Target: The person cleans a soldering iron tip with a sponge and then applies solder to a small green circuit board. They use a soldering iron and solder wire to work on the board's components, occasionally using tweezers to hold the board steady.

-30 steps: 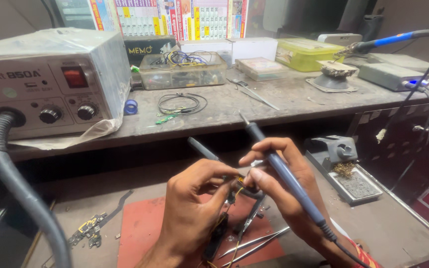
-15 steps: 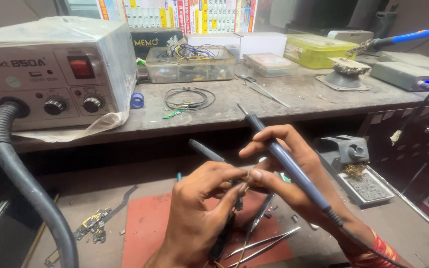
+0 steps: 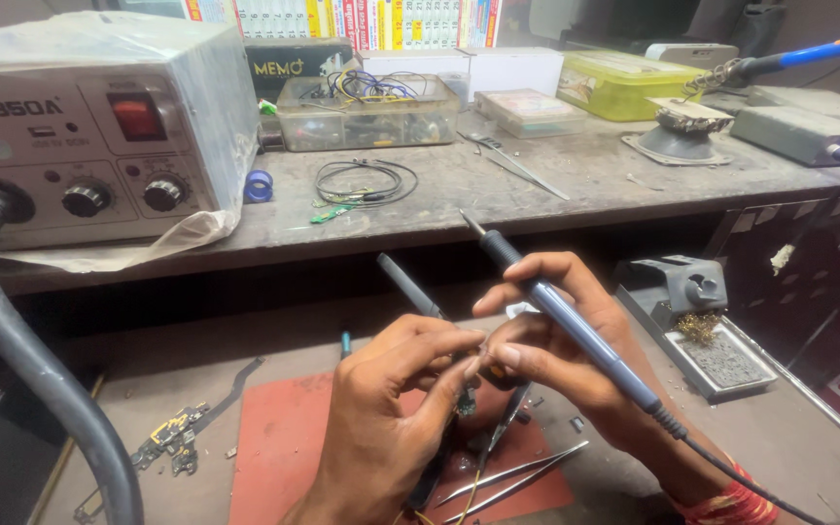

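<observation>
Above the red mat point(image 3: 284, 457) at the desk's point(image 3: 799, 437) near edge, the right hand point(image 3: 561, 365) grips a soldering iron point(image 3: 561, 316), its long axis slanting up-left. Between both hands, the left hand's point(image 3: 381, 418) fingers point(image 3: 439, 345) pinch a tiny part point(image 3: 466, 399), touching the right fingertips.
</observation>
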